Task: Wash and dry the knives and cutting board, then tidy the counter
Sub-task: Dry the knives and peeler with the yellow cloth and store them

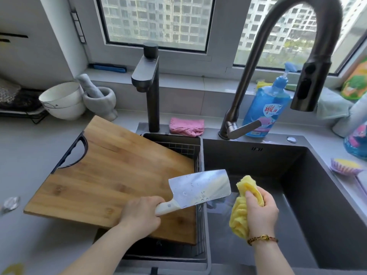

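Cutting board (111, 175): lies flat at the left, partly on the desk (29, 155) and partly bridging the wire drain basket (198, 147) set in the sink. Judged stiff, broad and fairly heavy. Take hold at the dark cut-out handle on its far left corner, or at two opposite edges. Wet wood may slide on the basket rim.

Left grip (141, 213): clamped round the white handle (168, 206) of the cleaver (200, 187), fingers curled, close behind the blade. This is the correct hold point.

Cleaver: held above the board's right edge and the basket, broad face up, tip toward the right. Water drops stand on the steel, so the face is judged slick. The blade is wide and rigid, and probably front-heavy. Keep fingers off its long edges.

Right grip (262, 211): clamped on a bunched yellow cloth (240, 219), just beside the blade tip and apart from it. The cloth is soft and limp; press it flat on the face, never along the edge.

Sink (317, 185): dark basin below the right grip
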